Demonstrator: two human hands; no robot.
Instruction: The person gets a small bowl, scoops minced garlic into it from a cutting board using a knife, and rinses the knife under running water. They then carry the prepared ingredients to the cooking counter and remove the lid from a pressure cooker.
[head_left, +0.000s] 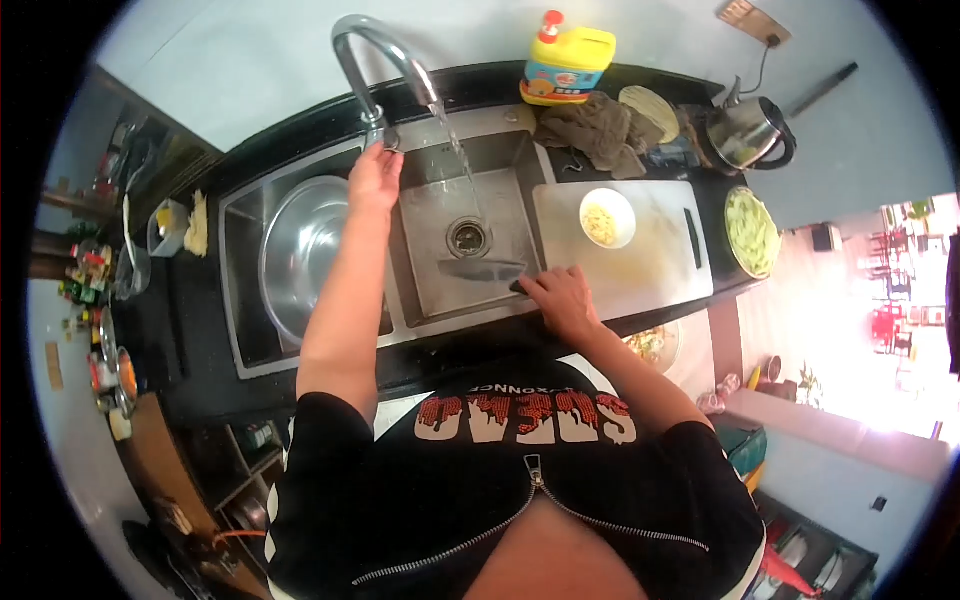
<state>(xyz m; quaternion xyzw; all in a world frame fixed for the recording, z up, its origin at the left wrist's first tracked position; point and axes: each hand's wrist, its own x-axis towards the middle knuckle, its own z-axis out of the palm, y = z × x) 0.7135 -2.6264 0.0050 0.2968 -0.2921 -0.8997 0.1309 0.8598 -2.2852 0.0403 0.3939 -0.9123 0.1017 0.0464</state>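
My left hand (376,178) is closed on the handle of the faucet (385,48), at the base of its curved spout. Water runs from the spout into the right basin of the steel sink (415,290). My right hand (563,304) grips the dark handle of a knife (482,271), whose wide blade lies over the basin, below the drain (467,237). Right of the basin is a cutting board (650,262) with a white bowl (607,218) of chopped pale yellow food. A large metal bowl (300,262) sits in the left basin.
Behind the board stand a yellow detergent bottle (567,68), a brown cloth (598,133) and a steel kettle (748,133). A plate of sliced green vegetable (752,232) is at the counter's right end. Another dish of food (655,346) shows below the board.
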